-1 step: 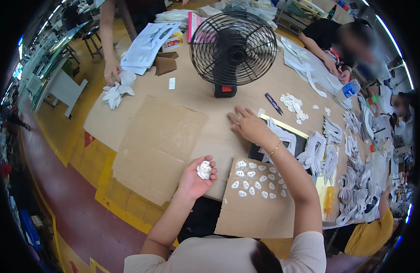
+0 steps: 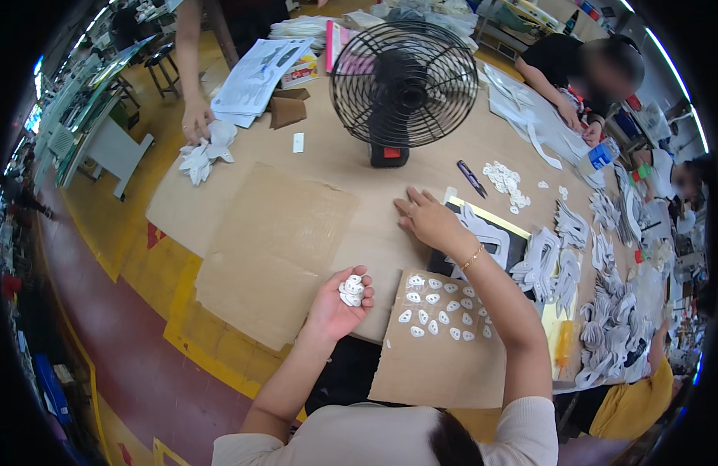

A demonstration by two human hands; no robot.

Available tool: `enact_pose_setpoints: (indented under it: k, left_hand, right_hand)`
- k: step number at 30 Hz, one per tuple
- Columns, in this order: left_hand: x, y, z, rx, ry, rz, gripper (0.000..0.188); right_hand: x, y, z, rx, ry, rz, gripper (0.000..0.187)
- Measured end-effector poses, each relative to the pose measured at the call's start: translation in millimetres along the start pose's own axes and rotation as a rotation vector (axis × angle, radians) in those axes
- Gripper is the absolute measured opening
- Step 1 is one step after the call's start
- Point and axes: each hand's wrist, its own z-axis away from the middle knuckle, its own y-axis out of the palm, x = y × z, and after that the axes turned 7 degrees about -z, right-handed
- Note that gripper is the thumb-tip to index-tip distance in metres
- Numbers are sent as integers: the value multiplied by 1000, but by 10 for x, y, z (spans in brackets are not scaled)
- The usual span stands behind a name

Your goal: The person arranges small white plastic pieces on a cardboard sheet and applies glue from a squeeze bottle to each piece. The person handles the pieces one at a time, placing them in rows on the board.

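Note:
Palm up, my left hand (image 2: 340,307) cups a small heap of white oval pieces with holes (image 2: 351,290), its fingers curled around them. My right hand (image 2: 432,220) is open, fingers apart and fingertips on the table, with nothing visible in it. Below my right forearm, a brown cardboard sheet (image 2: 433,373) carries rows of similar white pieces (image 2: 423,317); the forearm covers part of its right side. Close to my right wrist, a larger white cut-out shape (image 2: 491,241) rests on a black and yellow board (image 2: 522,230).
A black desk fan (image 2: 406,93) stands beyond my hands. Purple-handled thread snips (image 2: 472,179) and loose white pieces (image 2: 505,182) lie to its right. Bundles of grey-white cut-outs (image 2: 538,260) line the right side. Another cardboard sheet (image 2: 273,248) lies left; a co-worker's hand (image 2: 196,120) touches white pieces.

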Motion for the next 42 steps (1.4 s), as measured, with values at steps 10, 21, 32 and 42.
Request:
enact_pose_setpoints:
  k: [10, 21, 32, 42]
  left_hand:
    - [-68, -6, -77, 53, 22, -13, 21]
    - [-1, 87, -188, 19, 79, -66, 26]
    - [96, 105, -368, 147, 111, -38, 30]
    - [-76, 198, -477, 85, 131, -85, 20]
  right_hand:
    - [366, 84, 147, -42, 51, 180, 14]
    - [0, -151, -41, 2, 53, -307, 8]
    - [891, -153, 235, 90, -125, -604, 19]
    - [661, -594, 58, -13, 56, -857, 27]
